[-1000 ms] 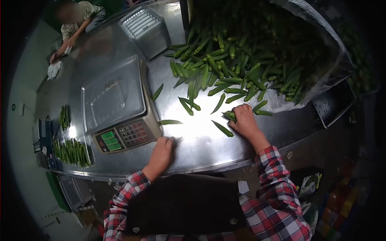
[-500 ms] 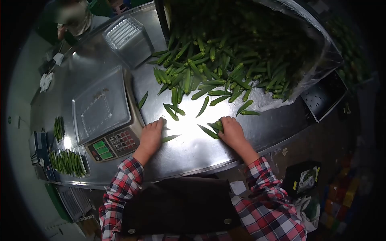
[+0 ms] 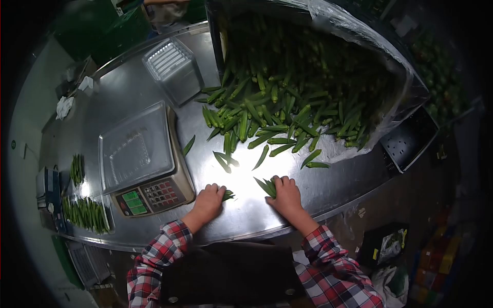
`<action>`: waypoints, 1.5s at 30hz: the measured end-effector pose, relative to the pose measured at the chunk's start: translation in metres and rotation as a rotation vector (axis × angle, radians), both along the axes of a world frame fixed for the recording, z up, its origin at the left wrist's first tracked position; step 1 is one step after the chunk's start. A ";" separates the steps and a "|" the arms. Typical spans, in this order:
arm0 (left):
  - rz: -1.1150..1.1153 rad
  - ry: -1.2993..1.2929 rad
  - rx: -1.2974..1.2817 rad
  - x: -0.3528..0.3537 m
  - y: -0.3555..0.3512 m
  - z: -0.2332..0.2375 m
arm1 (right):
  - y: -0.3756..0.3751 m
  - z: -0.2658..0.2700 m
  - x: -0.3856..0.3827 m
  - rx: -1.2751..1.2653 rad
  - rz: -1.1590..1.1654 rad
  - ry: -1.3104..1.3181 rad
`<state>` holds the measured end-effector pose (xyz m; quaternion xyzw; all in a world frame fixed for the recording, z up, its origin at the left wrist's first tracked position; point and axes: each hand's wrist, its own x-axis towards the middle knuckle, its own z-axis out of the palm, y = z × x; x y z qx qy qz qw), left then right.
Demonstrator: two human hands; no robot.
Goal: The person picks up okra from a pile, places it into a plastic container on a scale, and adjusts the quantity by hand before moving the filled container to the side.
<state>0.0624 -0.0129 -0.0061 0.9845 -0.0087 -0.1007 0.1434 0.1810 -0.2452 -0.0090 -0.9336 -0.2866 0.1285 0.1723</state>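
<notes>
Green okra pods poke out of both my hands over the steel table. My left hand (image 3: pixel 208 201) is closed round a few pods, whose tips (image 3: pixel 229 195) show at its right side. My right hand (image 3: pixel 285 197) grips several more pods (image 3: pixel 267 187), their points facing left toward the other hand. Beyond the hands, loose okra (image 3: pixel 261 157) lies on the bright steel, in front of a large heap of okra (image 3: pixel 272 110) spilling from a plastic-lined crate. Left of my left hand stands a digital scale (image 3: pixel 160 194) with a clear tray (image 3: pixel 136 146) on its platform.
Stacked clear plastic boxes (image 3: pixel 174 72) stand behind the scale. At the far left lies a packed tray of okra (image 3: pixel 86 214), with a smaller bunch (image 3: pixel 77 169) behind it. A black crate (image 3: pixel 411 138) sits at the right. Another person's arm (image 3: pixel 165 2) shows at the top.
My hands have come closer together and nearer to my body. The pods in both hands are now gathered more tightly. The view has shifted slightly.
</notes>
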 end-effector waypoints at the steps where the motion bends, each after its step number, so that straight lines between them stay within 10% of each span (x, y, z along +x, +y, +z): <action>1: -0.015 -0.001 0.007 0.000 -0.002 -0.006 | 0.005 -0.004 -0.003 -0.051 0.014 -0.025; 7: -0.075 -0.044 -0.157 -0.011 0.005 -0.055 | 0.019 -0.008 -0.015 -0.085 -0.090 0.031; 15: 0.324 -0.384 -0.034 -0.030 0.142 0.148 | 0.033 0.016 0.004 0.280 -0.304 0.309; 25: 0.124 -0.498 -0.181 -0.075 0.254 0.080 | 0.295 0.121 0.001 0.556 0.465 0.128; 33: 0.561 -0.927 -0.112 -0.110 0.264 0.085 | 0.436 0.081 -0.053 0.319 1.005 -0.005; 37: 0.623 -0.521 -0.168 -0.092 0.273 0.074 | 0.428 0.058 -0.066 0.585 0.899 -0.289; 41: 0.606 -0.406 -0.132 -0.088 0.264 0.069 | 0.337 0.073 -0.066 0.958 0.525 -0.030; 45: 0.513 -0.566 -0.105 -0.088 0.263 0.064 | 0.183 0.001 -0.029 0.632 -0.241 -0.002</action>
